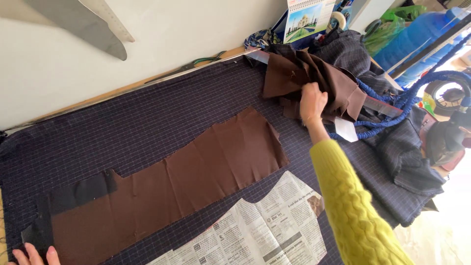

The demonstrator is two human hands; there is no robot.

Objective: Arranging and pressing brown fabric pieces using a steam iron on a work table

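A long brown cut fabric piece (186,181) lies flat on a dark checked cloth covering the table (122,127). My left hand (32,256) rests at its lower left end, fingers spread flat near the black lining piece (73,194). My right hand (312,102), in a yellow knitted sleeve, reaches to the far side and grips a crumpled pile of brown fabric pieces (304,78). A newspaper pattern (265,228) lies along the near edge beside the long brown piece.
A blue coiled hose (392,108) runs to an iron (444,142) at the right on dark cloth. A desk calendar (306,18) stands behind the pile. A curved ruler (83,24) hangs on the white wall. Blue and green bags sit at top right.
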